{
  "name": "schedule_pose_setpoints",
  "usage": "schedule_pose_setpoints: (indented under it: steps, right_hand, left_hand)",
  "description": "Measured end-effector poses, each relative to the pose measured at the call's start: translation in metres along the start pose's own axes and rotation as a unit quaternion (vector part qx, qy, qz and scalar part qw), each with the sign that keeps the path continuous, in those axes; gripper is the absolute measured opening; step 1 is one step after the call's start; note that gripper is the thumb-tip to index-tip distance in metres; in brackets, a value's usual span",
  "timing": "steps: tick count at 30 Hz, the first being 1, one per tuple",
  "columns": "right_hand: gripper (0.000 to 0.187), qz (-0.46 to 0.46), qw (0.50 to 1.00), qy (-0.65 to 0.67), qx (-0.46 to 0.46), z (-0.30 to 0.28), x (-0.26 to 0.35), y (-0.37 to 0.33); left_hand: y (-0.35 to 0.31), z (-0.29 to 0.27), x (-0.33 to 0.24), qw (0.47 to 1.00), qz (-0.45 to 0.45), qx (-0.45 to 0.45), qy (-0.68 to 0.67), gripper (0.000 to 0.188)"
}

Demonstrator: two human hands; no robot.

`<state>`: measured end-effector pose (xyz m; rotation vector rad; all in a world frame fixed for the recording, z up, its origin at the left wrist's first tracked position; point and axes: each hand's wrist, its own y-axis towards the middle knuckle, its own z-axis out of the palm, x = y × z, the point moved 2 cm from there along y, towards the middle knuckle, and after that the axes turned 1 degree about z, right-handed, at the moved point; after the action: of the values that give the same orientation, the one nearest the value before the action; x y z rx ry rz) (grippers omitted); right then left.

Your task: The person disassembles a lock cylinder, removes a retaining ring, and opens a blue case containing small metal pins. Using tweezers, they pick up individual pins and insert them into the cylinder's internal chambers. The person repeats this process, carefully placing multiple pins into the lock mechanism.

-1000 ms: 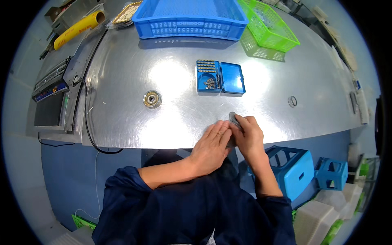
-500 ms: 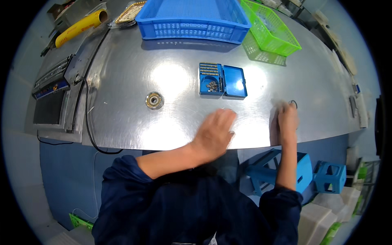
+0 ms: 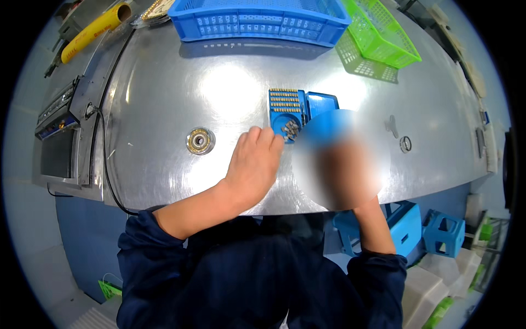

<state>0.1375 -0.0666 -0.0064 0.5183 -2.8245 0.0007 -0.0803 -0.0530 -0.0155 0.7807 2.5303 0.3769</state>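
A brushed steel table [image 3: 148, 71] forms the work surface, with glare patches on its top. The blue box [image 3: 273, 119] lies open near the middle of the table, in front of the hands; its rows of small gold-coloured pieces [image 3: 285, 100] occupy the far part, and loose grey pieces [image 3: 291, 129] lie in the round well at the near part. The lid [image 3: 323, 100] is folded out to the right, partly hidden by blur. The left hand [image 3: 253, 159] has its fingers bent together, knuckles up, at the near left corner of the box; whether the fingertips touch or grip anything cannot be told. The right hand [image 3: 348, 172] is blurred over the table, right of the box; the state of its fingers cannot be determined. For good handling, it seems advisable to steady the box by its wall, keep it level so that the loose pieces stay in the well, and pick pieces singly with the fingertips, clear of the rows. Farther out, a round metal part [image 3: 200, 141] rests at left; a metal ring [image 3: 405, 144] and a flat grey piece [image 3: 391, 126] lie at right. Beyond stand a blue crate [image 3: 263, 26] and a green basket [image 3: 392, 48]
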Motion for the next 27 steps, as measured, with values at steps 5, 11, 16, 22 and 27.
schedule_pose_setpoints:
  steps: [5,11,16,22,27]
  right_hand:
    - [0.046,-0.074,0.981,-0.149,-0.099,0.012,-0.011,-0.041]
    - [0.039,-0.074,0.964,-0.216,-0.134,0.022,-0.019,-0.060]
    - [0.024,0.050,0.975,-0.139,-0.164,-0.001,0.007,-0.041]
    - [0.021,0.182,0.974,-0.021,-0.137,-0.025,0.031,-0.029]
    - [0.040,-0.084,0.963,-0.200,-0.160,0.014,-0.004,-0.058]
  left_hand:
    - [-0.020,-0.014,-0.025,0.994,0.023,0.006,-0.108,0.024]
    - [-0.024,-0.086,-0.067,0.596,0.135,0.245,-0.753,0.039]
    - [-0.043,-0.091,-0.105,0.278,0.153,0.187,-0.930,0.029]
    - [-0.037,-0.091,-0.109,0.372,0.210,0.108,-0.898,0.014]
    - [-0.039,-0.094,-0.110,0.399,0.222,0.089,-0.885,0.012]
